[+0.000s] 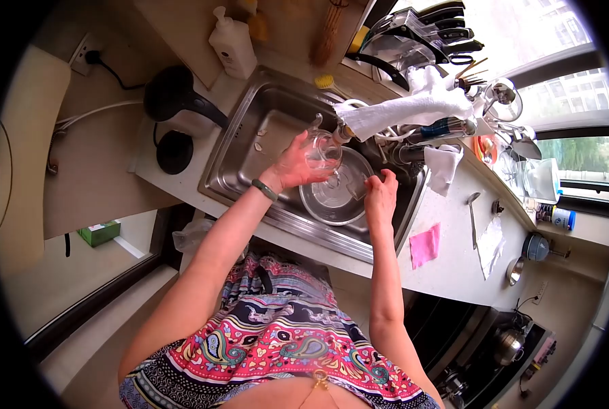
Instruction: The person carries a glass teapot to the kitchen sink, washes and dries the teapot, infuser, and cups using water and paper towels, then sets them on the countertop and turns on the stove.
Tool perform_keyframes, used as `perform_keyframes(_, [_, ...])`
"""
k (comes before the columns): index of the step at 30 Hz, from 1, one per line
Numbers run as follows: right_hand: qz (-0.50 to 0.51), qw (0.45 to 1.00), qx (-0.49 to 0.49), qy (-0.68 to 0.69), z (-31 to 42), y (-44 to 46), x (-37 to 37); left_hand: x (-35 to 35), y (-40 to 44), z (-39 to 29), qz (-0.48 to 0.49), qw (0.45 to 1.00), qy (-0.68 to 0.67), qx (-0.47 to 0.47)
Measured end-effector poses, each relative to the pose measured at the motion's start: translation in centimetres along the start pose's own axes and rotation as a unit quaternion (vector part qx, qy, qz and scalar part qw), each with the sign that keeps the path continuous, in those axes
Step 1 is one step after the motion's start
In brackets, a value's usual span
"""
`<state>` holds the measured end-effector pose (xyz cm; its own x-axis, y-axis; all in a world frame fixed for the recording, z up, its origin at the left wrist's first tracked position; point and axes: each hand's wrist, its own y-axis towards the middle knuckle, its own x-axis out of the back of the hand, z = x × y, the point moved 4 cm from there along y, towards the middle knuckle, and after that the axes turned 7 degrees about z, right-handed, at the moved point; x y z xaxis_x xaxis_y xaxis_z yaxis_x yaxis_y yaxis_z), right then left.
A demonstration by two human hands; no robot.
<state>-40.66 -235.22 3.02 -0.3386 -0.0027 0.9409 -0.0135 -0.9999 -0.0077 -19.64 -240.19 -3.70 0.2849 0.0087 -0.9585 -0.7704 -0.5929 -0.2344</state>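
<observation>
My left hand (296,163) is closed around a clear glass vessel (323,151), holding it below the faucet (345,133) over the sink. My right hand (382,195) has its fingers bent around a small clear glass-like piece (357,189), partly hidden, so I cannot make out its exact kind. Under both hands, a round basin (332,219) sits in the right part of the stainless steel sink (233,160). Water in the basin is hard to tell from its shiny bottom.
Left of the sink stand a black-and-silver kettle (172,95) and its round base (175,153). A white pump bottle (233,44) and a yellow brush (325,82) are behind. A pink cloth (425,245) and a ladle (473,218) lie right. Knives (447,31) stand by the window.
</observation>
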Motion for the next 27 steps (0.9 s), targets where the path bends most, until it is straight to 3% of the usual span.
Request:
perform_keyframes(3, [-0.029,0.999,0.021,0.004,-0.4,-0.7,0.4,0.3,-0.5,-0.2,0.001,1.0,0.01,-0.017])
perform_keyframes(5, [0.008,0.987,-0.041,0.154,-1.8,-0.9,-0.8,1.1,-1.0,-0.6,-0.061,0.998,0.005,-0.033])
perform_keyframes(7, [-0.022,0.985,-0.022,0.172,-1.3,-0.6,-0.5,1.6,-1.3,-1.2,-0.059,0.998,0.017,-0.027])
perform_keyframes(9, [0.047,0.948,-0.123,0.29,-1.1,-0.4,-1.4,2.6,-1.8,-1.7,-0.095,0.994,0.037,-0.035])
perform_keyframes(10, [0.048,0.947,-0.123,0.292,-0.6,-0.1,-1.6,3.0,-2.2,-1.8,-0.097,0.994,0.038,-0.035])
perform_keyframes(12, [0.045,0.959,-0.036,0.278,0.9,1.1,-1.7,3.9,-3.2,-2.3,-0.171,0.982,0.052,-0.068])
perform_keyframes(15, [-0.037,0.971,0.126,0.201,4.4,2.9,-1.8,5.2,-5.3,-2.5,-0.238,0.967,0.042,-0.086])
perform_keyframes(19, [-0.008,0.969,0.165,0.185,7.8,4.3,-1.8,6.6,-7.9,-2.4,-0.244,0.963,0.023,-0.109])
perform_keyframes(21, [-0.04,0.961,0.215,0.171,8.9,4.6,-1.5,6.2,-8.8,-2.4,-0.233,0.965,0.02,-0.115])
perform_keyframes(25, [-0.029,0.962,0.182,0.201,8.6,5.7,-3.2,5.1,-9.8,-2.2,-0.247,0.96,0.007,-0.13])
perform_keyframes(26, [0.09,0.923,0.027,0.373,7.6,6.0,-4.6,4.9,-10.1,-2.0,-0.244,0.961,0.002,-0.132])
perform_keyframes(27, [0.2,0.822,-0.13,0.517,7.1,5.9,-6.1,4.9,-10.3,-1.9,-0.245,0.96,-0.001,-0.134])
